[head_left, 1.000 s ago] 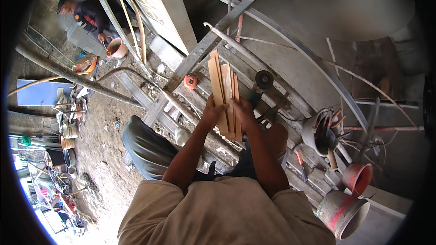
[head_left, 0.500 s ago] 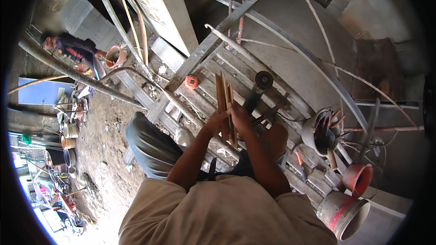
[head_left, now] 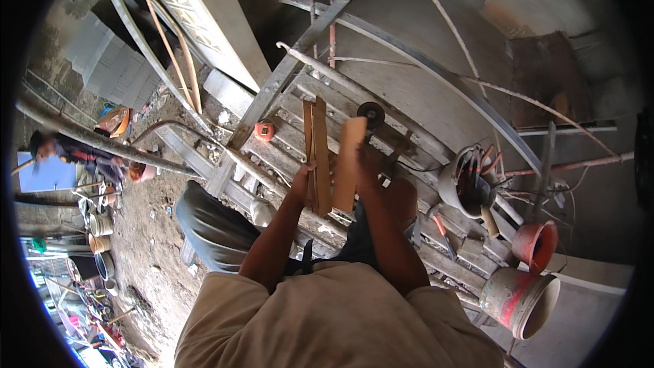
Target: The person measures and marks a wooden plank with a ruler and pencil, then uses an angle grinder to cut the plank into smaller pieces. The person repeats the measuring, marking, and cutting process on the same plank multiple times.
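My left hand (head_left: 302, 182) is closed round a few narrow brown strips (head_left: 317, 150), held upright over the plank platform; their material is hard to tell. Just to the right, my right hand (head_left: 366, 172) grips a single flat brown strip (head_left: 348, 167), its broad face turned up. A small gap parts this strip from the others. Beyond the right hand lies an angle grinder (head_left: 371, 114) with a dark round disc, its body partly hidden behind the strip and hand. An orange tape measure (head_left: 264, 131) rests on the planks left of the strips.
At right stand a bucket of tools (head_left: 455, 184), a red bucket (head_left: 535, 249) and a pale paint bucket (head_left: 521, 303). A red-handled tool (head_left: 441, 226) lies on the planks. Metal bars (head_left: 422, 61) cross beyond. Another person (head_left: 75, 153) bends at the far left.
The strips were bunched between both hands; now one is apart in my right hand, its face turned up. The view has shifted. The other person appears lower and farther left.
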`<state>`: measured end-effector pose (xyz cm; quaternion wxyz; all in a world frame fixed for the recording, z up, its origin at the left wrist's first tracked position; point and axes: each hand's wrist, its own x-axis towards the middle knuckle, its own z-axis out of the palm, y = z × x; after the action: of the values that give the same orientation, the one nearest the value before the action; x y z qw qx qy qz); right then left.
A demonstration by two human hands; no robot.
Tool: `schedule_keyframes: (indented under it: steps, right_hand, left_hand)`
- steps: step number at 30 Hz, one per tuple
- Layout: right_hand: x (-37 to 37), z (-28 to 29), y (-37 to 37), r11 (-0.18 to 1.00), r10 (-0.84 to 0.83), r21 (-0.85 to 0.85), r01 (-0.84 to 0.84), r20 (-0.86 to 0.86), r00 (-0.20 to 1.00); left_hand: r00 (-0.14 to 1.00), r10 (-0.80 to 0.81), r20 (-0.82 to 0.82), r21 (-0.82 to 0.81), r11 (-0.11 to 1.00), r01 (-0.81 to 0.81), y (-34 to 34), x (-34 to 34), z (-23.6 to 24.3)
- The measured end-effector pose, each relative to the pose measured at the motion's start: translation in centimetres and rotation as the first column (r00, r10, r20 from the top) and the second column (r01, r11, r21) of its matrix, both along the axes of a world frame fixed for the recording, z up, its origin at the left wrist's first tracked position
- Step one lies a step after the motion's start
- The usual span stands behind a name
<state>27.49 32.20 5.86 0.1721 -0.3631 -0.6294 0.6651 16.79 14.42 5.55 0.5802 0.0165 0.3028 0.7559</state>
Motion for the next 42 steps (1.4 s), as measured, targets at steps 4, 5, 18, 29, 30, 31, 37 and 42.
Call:
schedule_keyframes:
  steps: [4,5,18,29,30,31,37,42]
  right_hand:
    - [-3.2,5.8,-3.8,0.967,0.106,-0.216,-0.133,-0.132,0.986]
    - [-3.4,7.1,-4.3,0.953,0.142,-0.244,-0.181,-0.172,0.975]
    - [-5.0,-4.5,-2.6,0.635,0.198,-0.729,-0.255,-0.166,0.966]
    - [-16.4,1.8,-7.8,0.882,-0.265,0.458,-0.114,0.680,0.684]
    - [-16.2,2.0,-7.7,0.945,0.003,0.282,-0.166,0.501,0.865]
    - [-15.3,2.7,-7.3,0.952,0.246,0.125,-0.281,0.239,0.939]
    - [-5.4,10.7,-11.5,0.854,0.520,0.083,-0.514,-0.185,0.834]
    - [0.2,11.6,-8.9,0.819,0.573,0.031,-0.573,-0.036,0.818]
  left_hand:
    - [0.961,0.125,-0.245,0.022,0.992,-0.124,1.7,2.4,4.4]
    - [0.964,0.129,-0.231,0.011,0.992,-0.130,1.6,2.4,5.1]
    - [0.910,0.262,-0.322,-0.555,0.726,-0.405,-7.6,-4.1,3.8]
    - [0.844,0.277,-0.460,-0.395,0.787,-0.474,-10.5,-5.6,16.8]
    - [0.851,0.286,-0.441,-0.358,0.813,-0.459,-10.5,-5.7,16.6]
    - [0.863,0.317,-0.394,-0.299,0.843,-0.447,-10.6,-5.8,15.5]
    - [0.842,0.506,-0.188,-0.119,0.839,-0.531,-5.9,-2.0,11.8]
    - [0.797,0.133,-0.590,-0.188,0.937,-0.296,-5.2,-1.7,11.3]
